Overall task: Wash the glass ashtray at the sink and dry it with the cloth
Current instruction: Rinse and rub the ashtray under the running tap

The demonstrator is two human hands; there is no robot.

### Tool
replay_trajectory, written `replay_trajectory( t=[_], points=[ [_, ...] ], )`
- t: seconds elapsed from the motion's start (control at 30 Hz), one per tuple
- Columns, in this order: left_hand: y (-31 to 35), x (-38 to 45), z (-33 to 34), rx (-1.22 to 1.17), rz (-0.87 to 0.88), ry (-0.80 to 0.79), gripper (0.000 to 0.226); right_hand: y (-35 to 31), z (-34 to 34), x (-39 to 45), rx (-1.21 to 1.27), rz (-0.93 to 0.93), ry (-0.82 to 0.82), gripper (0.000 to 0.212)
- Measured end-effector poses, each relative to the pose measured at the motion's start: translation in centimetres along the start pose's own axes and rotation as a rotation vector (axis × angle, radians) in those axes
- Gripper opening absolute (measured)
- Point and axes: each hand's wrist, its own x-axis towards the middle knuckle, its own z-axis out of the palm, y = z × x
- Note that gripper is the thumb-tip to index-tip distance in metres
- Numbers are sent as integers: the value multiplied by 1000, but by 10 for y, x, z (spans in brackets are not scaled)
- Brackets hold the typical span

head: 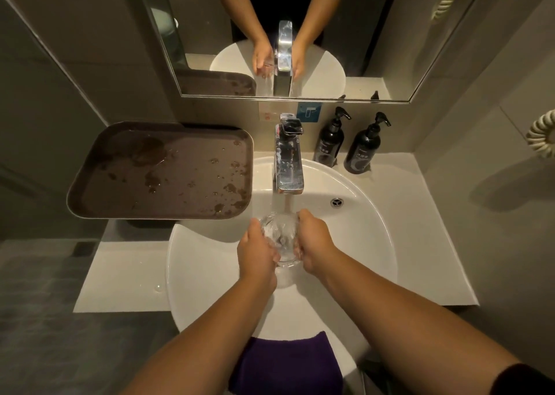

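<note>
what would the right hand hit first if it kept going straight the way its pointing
The right hand, gripping the glass ashtray with the left hand, points away from the person toward the faucet. Going straight on, it would probably meet the water stream and then the faucet's spout, though depth is hard to judge.

We see white Chinese chars on two black pump bottles [329, 142] [365, 148], too small to read; blue wall sticker [309, 112] w/ white tap symbol.

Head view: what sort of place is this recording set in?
Most likely a hotel bathroom, though that is a guess. A round white basin sits under a chrome tap and a wall mirror, with two black pump bottles beside the tap.
</note>
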Motion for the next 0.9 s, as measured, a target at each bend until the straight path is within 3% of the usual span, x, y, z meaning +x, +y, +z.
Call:
replay_trajectory(
  t=[0.13, 0.2, 0.37, 0.5, 0.6, 0.77, 0.9],
  points=[
    [22, 14, -10, 397, 26, -306, 48, -23, -12, 3, -348, -174, -142, 18],
    [32, 16, -6, 466, 89, -342, 45, -31, -13, 4, -383, -187, -197, 20],
    [20, 12, 7, 152, 44, -110, 30, -28, -7, 6, -242, -125, -121, 29],
    [1, 9, 10, -113, -64, 57, 28, -4, -2, 5, 72, 44, 6, 22],
    [-3, 15, 7, -70, -65, 43, 27, 4, -1, 2, 172, 66, 40, 16],
    [16, 30, -3, 470, 27, -319, 51, -23, -15, 9, -369, -195, -120, 17],
    [20, 26, 8, 336, 52, -179, 37, -38, -9, 9, -470, -238, -157, 25]
  ],
)
